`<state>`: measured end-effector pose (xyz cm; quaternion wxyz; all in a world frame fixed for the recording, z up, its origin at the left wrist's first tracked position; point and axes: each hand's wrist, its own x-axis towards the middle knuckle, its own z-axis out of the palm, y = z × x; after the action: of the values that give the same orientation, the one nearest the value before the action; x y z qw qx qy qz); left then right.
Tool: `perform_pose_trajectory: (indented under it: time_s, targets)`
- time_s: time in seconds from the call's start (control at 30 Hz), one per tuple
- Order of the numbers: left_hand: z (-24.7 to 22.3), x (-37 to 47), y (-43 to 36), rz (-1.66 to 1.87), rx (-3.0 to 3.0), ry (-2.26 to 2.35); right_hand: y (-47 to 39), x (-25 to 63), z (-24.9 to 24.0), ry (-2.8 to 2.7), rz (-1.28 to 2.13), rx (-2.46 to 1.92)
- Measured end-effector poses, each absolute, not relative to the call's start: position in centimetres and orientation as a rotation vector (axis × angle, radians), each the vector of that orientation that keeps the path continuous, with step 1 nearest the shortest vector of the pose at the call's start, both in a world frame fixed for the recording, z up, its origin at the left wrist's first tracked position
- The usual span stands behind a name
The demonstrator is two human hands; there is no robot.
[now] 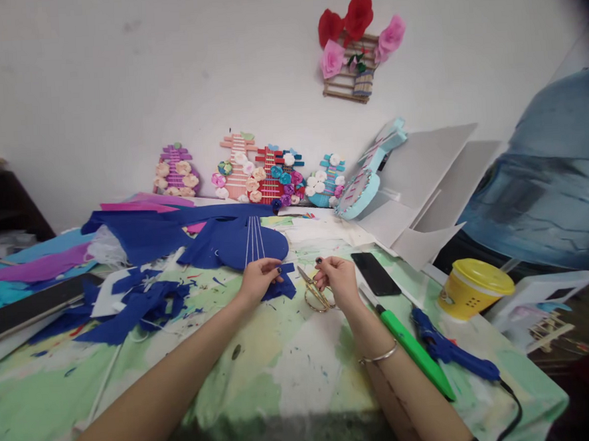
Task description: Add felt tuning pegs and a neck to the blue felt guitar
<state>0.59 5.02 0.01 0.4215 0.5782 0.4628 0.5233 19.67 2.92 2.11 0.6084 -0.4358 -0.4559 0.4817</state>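
Note:
A dark blue lute-shaped craft piece (226, 243) lies flat on the table with several white strings (254, 239) running along it. Over its narrow end rests my left hand (261, 279), thumb and fingers drawn together; what they pinch is hidden. The blue head (281, 282) of the piece shows just past these fingertips. To the right, my right hand (338, 278) is raised with its fingertips pinched, and whatever is between them is too small to name. Gold-handled scissors (317, 292) lie below and partly behind that hand.
Blue scraps (144, 303) and coloured sheets (140, 226) cover the left side. At right are a black phone (376, 273), a green cutter (415, 353), a blue glue gun (455, 350) and a yellow tub (471, 289). Flower-covered lutes (270, 172) lean against the wall.

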Motion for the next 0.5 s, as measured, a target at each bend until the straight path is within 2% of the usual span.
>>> perform_pose_trajectory:
  time_s: [0.27,0.5]
  targets:
    - [1.8,0.8,7.7,1.094,1.651,1.259,3.8,20.3,1.7,-0.928,1.087,-0.97]
    - [0.9,0.4,5.5,0.835,2.102,1.414,3.2,20.3,2.3,-0.971,1.091,-0.981]
